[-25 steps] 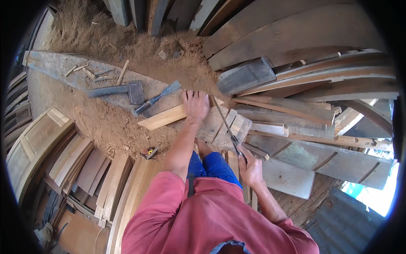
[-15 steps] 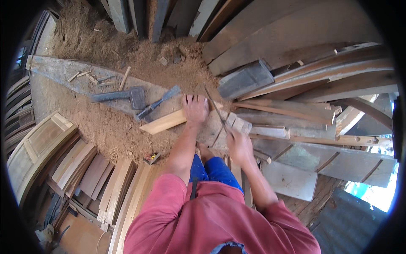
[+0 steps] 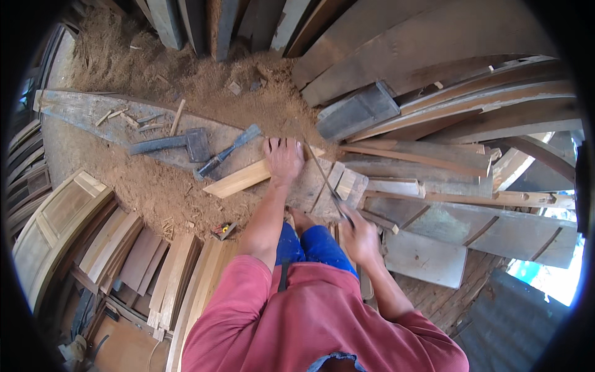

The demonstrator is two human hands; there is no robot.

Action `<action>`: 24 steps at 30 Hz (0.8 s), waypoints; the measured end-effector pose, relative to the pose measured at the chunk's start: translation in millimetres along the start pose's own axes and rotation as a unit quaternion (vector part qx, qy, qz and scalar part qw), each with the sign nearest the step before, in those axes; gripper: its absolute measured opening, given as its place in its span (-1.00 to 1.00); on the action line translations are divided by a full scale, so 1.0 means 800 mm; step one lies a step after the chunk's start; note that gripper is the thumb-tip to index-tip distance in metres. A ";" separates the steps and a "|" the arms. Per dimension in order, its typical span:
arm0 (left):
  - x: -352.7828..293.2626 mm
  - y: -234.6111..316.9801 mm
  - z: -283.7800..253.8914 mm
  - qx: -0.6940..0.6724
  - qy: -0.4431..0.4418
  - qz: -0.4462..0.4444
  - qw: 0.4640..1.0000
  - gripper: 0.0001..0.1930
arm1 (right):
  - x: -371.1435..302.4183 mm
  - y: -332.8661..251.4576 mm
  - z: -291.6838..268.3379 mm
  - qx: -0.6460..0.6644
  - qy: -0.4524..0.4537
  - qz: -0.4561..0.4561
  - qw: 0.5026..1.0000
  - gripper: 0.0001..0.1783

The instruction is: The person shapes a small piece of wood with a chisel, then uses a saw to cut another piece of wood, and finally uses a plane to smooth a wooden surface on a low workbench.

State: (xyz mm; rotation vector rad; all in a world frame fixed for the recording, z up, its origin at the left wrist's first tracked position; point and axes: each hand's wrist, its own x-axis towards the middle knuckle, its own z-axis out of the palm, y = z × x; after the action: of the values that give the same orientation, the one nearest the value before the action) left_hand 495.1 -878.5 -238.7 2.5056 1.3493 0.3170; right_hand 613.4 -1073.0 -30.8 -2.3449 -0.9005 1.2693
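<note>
My left hand point(image 3: 285, 160) presses down on a pale wooden strip point(image 3: 238, 178), its fingers over the far edge. The strip lies slantwise on a worn plank point(image 3: 80, 106). My right hand point(image 3: 361, 237), slightly blurred, is wrapped round the handle of a handsaw point(image 3: 327, 181). The saw's thin blade is seen nearly edge-on and crosses the strip near its right end, just right of my left hand. Left of that hand lie a chisel point(image 3: 230, 152) and a dark mallet with a block head point(image 3: 197, 146).
Sawdust point(image 3: 155, 180) covers the ground around the plank. Wood scraps point(image 3: 124, 118) lie on its left part. A dark grey block point(image 3: 359, 111) and stacked boards point(image 3: 434, 155) stand at the right. Panelled wood point(image 3: 59, 217) leans at the left. A small yellow-and-black object point(image 3: 222, 230) sits near my left forearm.
My right hand has drawn the saw back toward my body and slightly right. The left hand stays in place on the wooden strip.
</note>
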 end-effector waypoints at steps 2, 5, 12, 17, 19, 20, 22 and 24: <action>0.003 0.004 -0.006 0.000 -0.026 0.004 1.000 -0.75 | -0.037 0.018 -0.013 0.011 0.017 -0.026 0.999 -0.58; 0.005 0.007 -0.008 -0.001 -0.018 0.001 1.000 -0.76 | 0.042 -0.027 0.005 -0.076 -0.041 0.056 0.995 -0.60; 0.007 0.004 -0.007 0.008 -0.003 0.013 1.000 -0.75 | 0.068 0.016 0.038 0.012 0.021 -0.034 0.999 -0.63; 0.000 0.007 -0.013 0.013 -0.010 0.013 1.000 -0.75 | -0.009 0.055 0.040 0.056 0.101 -0.091 0.989 -0.66; 0.000 0.010 -0.009 0.016 -0.012 0.021 1.000 -0.75 | 0.059 0.030 0.057 0.033 0.072 -0.031 0.996 -0.65; 0.001 0.014 -0.007 0.021 -0.011 0.021 1.000 -0.75 | 0.095 0.034 0.074 0.051 0.111 -0.056 0.991 -0.65; 0.005 0.012 0.000 0.027 0.015 0.038 0.999 -0.75 | 0.140 0.044 0.091 0.048 0.217 -0.206 0.953 -0.65; -0.011 0.009 0.000 0.028 0.026 0.040 0.998 -0.75 | 0.113 0.053 0.091 0.092 0.184 -0.156 0.966 -0.63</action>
State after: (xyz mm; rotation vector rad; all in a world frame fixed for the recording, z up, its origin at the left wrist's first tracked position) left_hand 495.8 -889.5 -237.2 2.6194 1.2951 0.3695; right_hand 605.4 -1045.9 -150.8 -2.0918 -0.9353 0.7280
